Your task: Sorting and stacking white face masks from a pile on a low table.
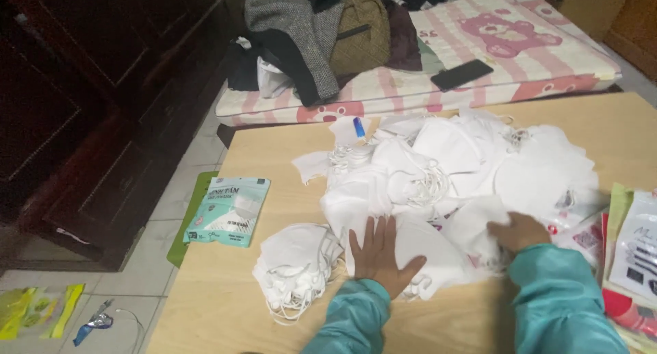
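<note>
Spread fingers [370,232] of the left hand [380,257] press flat on a white face mask [438,253], gripping nothing, while the right hand [519,231] curls its fingers into the loose heap of masks [472,162] beside it. Left of both lies a neater mask stack [295,263] on the wooden table [226,292], near a teal mask packet [228,210].

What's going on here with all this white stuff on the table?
A person in teal sleeves is working through a heap of white face masks on a wooden table. The left hand lies flat, fingers spread, on a mask at the near edge of the heap; the right hand grips masks further right. A neater stack of masks sits to the left, with a teal mask packet at the table's edge.
</note>
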